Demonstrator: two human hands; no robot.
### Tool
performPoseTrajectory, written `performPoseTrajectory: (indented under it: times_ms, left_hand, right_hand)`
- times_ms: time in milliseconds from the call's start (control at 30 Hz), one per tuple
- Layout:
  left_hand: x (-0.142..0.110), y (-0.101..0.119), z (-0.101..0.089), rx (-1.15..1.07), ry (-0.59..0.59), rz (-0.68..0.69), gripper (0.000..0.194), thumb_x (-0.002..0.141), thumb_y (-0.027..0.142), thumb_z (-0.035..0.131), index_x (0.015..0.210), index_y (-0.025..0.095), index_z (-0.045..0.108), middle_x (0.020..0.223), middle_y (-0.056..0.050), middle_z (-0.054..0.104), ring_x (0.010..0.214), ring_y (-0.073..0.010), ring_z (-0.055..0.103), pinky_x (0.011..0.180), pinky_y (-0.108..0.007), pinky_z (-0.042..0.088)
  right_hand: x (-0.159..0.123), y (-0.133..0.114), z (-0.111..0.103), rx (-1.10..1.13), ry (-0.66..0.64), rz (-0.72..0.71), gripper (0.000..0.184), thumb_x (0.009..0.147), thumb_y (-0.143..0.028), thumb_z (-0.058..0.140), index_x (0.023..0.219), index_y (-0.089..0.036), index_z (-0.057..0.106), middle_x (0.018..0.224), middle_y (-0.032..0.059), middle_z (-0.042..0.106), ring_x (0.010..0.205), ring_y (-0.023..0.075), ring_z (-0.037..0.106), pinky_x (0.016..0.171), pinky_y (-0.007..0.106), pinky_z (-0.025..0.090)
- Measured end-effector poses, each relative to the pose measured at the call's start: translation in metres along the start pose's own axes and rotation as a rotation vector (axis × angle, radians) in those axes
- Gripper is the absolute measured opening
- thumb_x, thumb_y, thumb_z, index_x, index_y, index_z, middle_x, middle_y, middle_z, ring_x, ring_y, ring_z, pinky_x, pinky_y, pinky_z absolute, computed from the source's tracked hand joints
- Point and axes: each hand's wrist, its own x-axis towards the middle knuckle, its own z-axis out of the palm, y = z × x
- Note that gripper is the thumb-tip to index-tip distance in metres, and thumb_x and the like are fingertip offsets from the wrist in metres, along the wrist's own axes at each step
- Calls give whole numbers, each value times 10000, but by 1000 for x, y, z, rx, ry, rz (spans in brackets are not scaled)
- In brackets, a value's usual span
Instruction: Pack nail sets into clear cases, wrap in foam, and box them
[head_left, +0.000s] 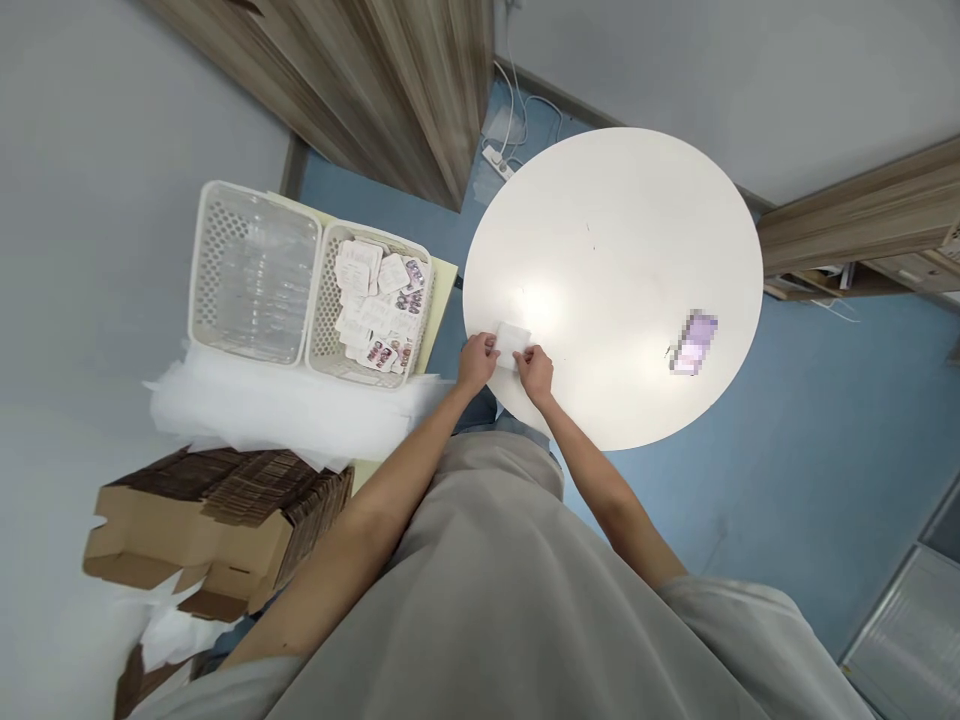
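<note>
The left hand (478, 362) and the right hand (535, 373) are pinching with their fingers a small white packet (512, 345), which is at the near left edge of the round white desk (611, 270).

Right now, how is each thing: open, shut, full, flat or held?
Left hand: pinching
Right hand: pinching
Small white square: held at both sides
Left basket: open, holding clear plastic
Right basket: open, piled with printed cards
Cardboard boxes: mostly flattened, packed together
Purple item: lying on round table, too blurred to tell more
</note>
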Motion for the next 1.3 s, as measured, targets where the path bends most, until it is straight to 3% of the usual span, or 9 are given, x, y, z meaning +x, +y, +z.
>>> performPoseTrajectory:
  times_ms: [167,300,467,600,700,800,1000,1167,1300]
  left_hand:
    - [1,-4,-14,10,89,-42,339,950,160,694,1279,211,633,1209,-96,720,970,-216,711,950,-376,571]
    - [-6,11,-10,180,128,29,344,975,100,565,1261,246,687,1265,-114,653,1177,-260,667,1014,-393,556]
    - [-18,31,-10,388,85,43,444,1014,103,467,1394,225,663,1321,-138,639,1311,-310,571,996,-411,550]
    - [-38,33,0,497,62,51,516,1044,129,428,1533,205,570,1460,-149,608,1346,-316,548,1020,-414,535]
    - [-53,31,14,535,74,47,551,1035,133,440,1575,185,537,1594,-150,546,1417,-320,514,1103,-420,505]
    - [-61,29,23,570,52,64,631,979,102,475,1608,136,506,1696,-166,456,1488,-338,467,1190,-448,457]
    - [-48,36,16,664,-31,76,736,885,143,588,1613,81,500,1658,-245,452,1479,-408,463,1161,-505,491]
    - [-47,49,12,665,-130,35,790,880,156,635,1638,53,438,1714,-263,382,1567,-411,388,1194,-478,478]
    - [-95,34,19,543,-35,92,786,960,166,571,1687,-6,326,1811,-253,211,1669,-419,227,1274,-482,400]
  right_hand:
    - [15,-23,8,-37,-54,-31,153,1043,-359,620,978,-231,568,959,61,725,894,238,663,824,325,485]
    - [13,-25,4,-33,-84,-33,110,1066,-318,597,1034,-218,564,1002,68,707,929,236,653,849,327,493]
    - [12,-27,-6,-56,-138,-67,155,1094,-317,571,1152,-175,589,1197,147,725,1038,271,672,905,352,523]
    - [7,-20,-13,-52,-185,-89,216,1104,-252,519,1270,-151,614,1255,163,741,1114,283,695,957,351,532]
    - [-8,-2,-17,-60,-209,-128,337,1095,-167,462,1402,-132,598,1258,156,762,1173,275,708,1014,347,522]
    - [-32,25,-21,-77,-230,-176,405,1110,-188,442,1485,-114,576,1240,149,781,1212,262,711,1070,350,509]
    - [-89,71,-29,-52,-249,-148,343,1090,-226,515,1377,-173,696,1175,118,811,1142,250,754,1024,330,540]
    - [-124,72,-26,29,-186,-131,330,1053,-216,538,1324,-171,721,1120,105,823,1069,230,772,972,314,558]
    - [-143,54,-20,71,-156,-211,323,1034,-242,541,1285,-177,734,1058,87,826,965,218,784,930,311,573]
